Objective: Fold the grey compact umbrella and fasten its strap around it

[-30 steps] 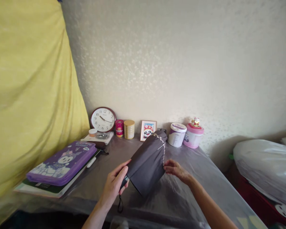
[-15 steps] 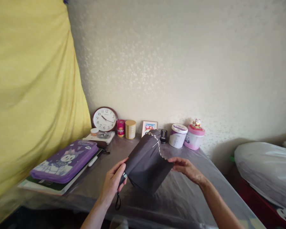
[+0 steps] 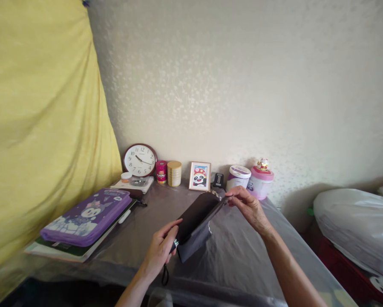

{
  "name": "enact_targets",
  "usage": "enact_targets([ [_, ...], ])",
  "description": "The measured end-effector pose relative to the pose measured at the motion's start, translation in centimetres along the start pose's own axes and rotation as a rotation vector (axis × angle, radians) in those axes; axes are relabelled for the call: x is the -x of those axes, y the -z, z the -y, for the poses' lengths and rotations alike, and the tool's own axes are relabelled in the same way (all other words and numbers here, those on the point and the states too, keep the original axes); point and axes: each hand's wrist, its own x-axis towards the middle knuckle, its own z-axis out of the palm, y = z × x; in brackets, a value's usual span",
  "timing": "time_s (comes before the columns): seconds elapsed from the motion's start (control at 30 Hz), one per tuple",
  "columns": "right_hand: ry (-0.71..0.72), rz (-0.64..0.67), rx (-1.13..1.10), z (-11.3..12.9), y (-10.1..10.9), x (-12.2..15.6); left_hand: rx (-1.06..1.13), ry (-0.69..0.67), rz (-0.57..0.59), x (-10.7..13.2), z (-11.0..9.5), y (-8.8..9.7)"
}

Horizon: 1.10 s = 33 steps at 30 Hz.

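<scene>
A dark grey folding umbrella (image 3: 196, 224) lies slanted over the grey table (image 3: 236, 264). My left hand (image 3: 161, 251) is closed round its handle at the near end, and a black wrist strap hangs below. My right hand (image 3: 247, 207) pinches the far edge of the canopy cloth near the tip, holding it up and back. A loose fold of cloth droops under the umbrella onto the table.
Along the wall stand a round clock (image 3: 139, 160), a red tin (image 3: 161, 171), a gold tin (image 3: 174, 173), a panda picture frame (image 3: 199, 176), a white tub (image 3: 238, 178) and a pink jar (image 3: 260, 179). A purple case (image 3: 87, 217) lies left beside the yellow curtain (image 3: 41, 128). A plastic-wrapped bundle (image 3: 354, 226) sits right.
My right hand has lifted from the side of the canopy to its far tip, drawing the cloth flat. The umbrella now looks slimmer and lower. The picture frame is uncovered.
</scene>
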Motion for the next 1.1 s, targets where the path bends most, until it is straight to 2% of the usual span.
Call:
enact_targets([
  [0.07, 0.024, -0.012, 0.022, 0.0, -0.6, -0.8, -0.017, 0.004, 0.023, 0.3, 0.0, -0.4],
  [0.27, -0.075, 0.033, 0.162, -0.5, -2.1, -3.1, -0.066, -0.049, 0.106, 1.2, 0.0, -1.2],
  [0.4, -0.022, 0.098, 0.320, -0.9, -2.6, -4.3, -0.085, -0.106, 0.153, 1.2, 0.1, -1.1],
  [0.67, 0.078, 0.232, 0.682, -1.9, -3.8, -5.2, -0.081, -0.028, 0.069, 1.2, 0.2, -1.4],
  [0.77, 0.121, 0.183, 0.715, -1.3, -3.7, -4.5, -0.004, 0.020, 0.057, 1.1, 0.0, -1.4],
  [0.83, 0.192, 0.120, 0.674, -0.3, -3.3, -3.5, 0.044, 0.031, 0.040, 1.0, -0.1, -1.3],
  [0.87, 0.241, 0.129, 0.649, 0.2, -3.1, -2.8, 0.060, 0.027, 0.030, 0.9, -0.2, -1.2],
  [0.9, 0.292, 0.172, 0.634, 0.8, -2.9, -2.1, 0.070, 0.021, 0.019, 0.9, -0.3, -1.0],
  [1.03, 0.440, 0.516, 0.740, 1.6, -3.0, 0.4, 0.081, 0.013, -0.010, 0.9, -1.1, -0.4],
  [1.1, 0.451, 0.579, 0.867, 1.2, -3.6, 1.0, 0.079, 0.006, 0.003, 1.0, -1.3, -0.2],
])
